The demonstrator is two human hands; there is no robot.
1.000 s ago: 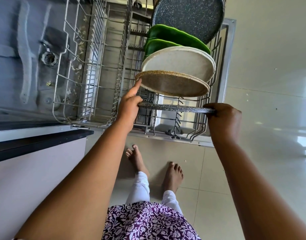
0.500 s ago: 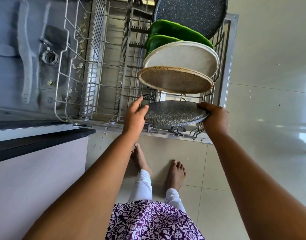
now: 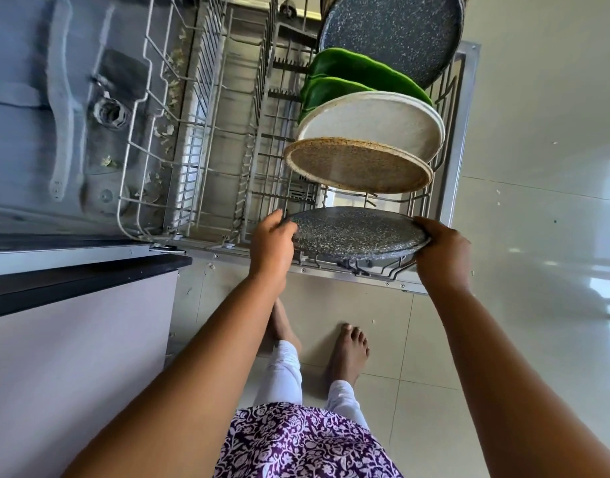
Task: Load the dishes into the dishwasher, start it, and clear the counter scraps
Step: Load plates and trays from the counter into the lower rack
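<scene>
A grey speckled plate [image 3: 357, 232] stands tilted in the nearest slot of the pulled-out lower rack [image 3: 207, 157]. My left hand [image 3: 272, 241] grips its left rim and my right hand [image 3: 441, 250] grips its right rim. Behind it in the same row stand a brown speckled plate [image 3: 358, 165], a cream plate [image 3: 375, 122], two green plates [image 3: 351, 69] and a large dark speckled plate [image 3: 393, 32]. The rack's left half holds no dishes.
The open dishwasher door [image 3: 465, 139] lies under the rack. The tub floor with spray arm [image 3: 60, 108] and food scraps is at left. A dark counter edge [image 3: 83, 270] over a white cabinet [image 3: 72, 357] is at lower left. My bare feet [image 3: 348, 350] stand on glossy floor tiles.
The grey plate has gone from edge-on and higher to tilted and lower in the front slot. Both hands came down with it, the left now gripping its rim.
</scene>
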